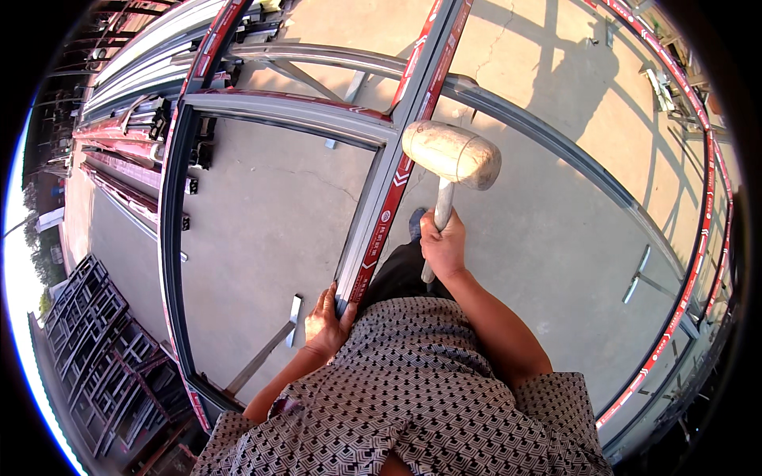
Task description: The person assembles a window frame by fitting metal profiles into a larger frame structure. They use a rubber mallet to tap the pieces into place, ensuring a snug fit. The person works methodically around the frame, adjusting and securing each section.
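A mallet with a pale, worn barrel-shaped head [456, 155] is raised in front of me. My right hand [444, 242] is wrapped round its light handle, and the head is up beside a frame bar. That bar [386, 186] is grey metal with red printed protective tape, part of a large window or door frame spread out before me. My left hand [327, 324] rests on the near end of the bar, fingers along its left edge and thumb on top. Whether it grips the underside is hidden.
Long metal profiles [143, 75] lie stacked at the far left. A pile of dark welded frames [95, 341] is at the lower left. Metal supports [270, 357] stand under the frame on the concrete floor [540, 262]. The curved-looking outer frame bar [706, 214] runs down the right.
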Available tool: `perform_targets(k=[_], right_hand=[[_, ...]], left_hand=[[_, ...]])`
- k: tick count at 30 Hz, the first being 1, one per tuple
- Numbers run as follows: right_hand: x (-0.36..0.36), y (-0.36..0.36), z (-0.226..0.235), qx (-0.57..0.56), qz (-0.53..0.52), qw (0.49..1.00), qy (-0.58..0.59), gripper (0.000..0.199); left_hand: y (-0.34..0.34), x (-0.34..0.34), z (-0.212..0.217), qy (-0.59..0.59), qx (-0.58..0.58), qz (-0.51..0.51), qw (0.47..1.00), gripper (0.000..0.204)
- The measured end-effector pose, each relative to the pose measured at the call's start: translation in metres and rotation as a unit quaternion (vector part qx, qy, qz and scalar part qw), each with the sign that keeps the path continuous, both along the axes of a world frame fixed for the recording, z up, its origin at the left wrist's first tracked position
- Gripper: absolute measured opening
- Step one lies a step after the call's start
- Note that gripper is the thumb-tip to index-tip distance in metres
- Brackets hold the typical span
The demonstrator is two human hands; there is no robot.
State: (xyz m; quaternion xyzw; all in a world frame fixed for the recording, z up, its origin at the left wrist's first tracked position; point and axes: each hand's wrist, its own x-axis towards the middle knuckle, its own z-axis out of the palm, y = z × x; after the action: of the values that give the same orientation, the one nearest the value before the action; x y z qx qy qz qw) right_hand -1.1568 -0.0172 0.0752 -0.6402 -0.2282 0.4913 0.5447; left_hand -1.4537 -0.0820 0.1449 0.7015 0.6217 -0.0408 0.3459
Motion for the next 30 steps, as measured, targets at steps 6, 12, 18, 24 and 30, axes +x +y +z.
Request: perform_targets(k=[6,12,18,24,30], right_hand=[[0.013,-0.002,0.007,0.017,0.041,0.999,0.012,0.022],[0.016,-0.001,0.017,-0.006,0.037,0.998,0.045,0.019],[0.038,0.007,0.029,-0.056,-0.027,0.996,-0.071,0.014],[0.016,0.007,0.021,-0.004,-0.128,0.99,0.064,0.019],[0.028,0.001,0.008,-0.031,-0.019,0.998,-0.048,0.017]], left_hand=[[0.031,0.009,0.009,-0.011,-0.067,-0.046,0.997,0.089],[0.127,0.112,0.008,0.014,-0.017,-0.027,0.999,0.093],[0.172,0.146,0.006,0.043,-0.038,-0.031,0.998,0.09],[0.171,0.144,0.007,0.036,-0.036,-0.026,0.998,0.087],[0.173,0.143,0.002,0.031,-0.041,-0.033,0.998,0.084]])
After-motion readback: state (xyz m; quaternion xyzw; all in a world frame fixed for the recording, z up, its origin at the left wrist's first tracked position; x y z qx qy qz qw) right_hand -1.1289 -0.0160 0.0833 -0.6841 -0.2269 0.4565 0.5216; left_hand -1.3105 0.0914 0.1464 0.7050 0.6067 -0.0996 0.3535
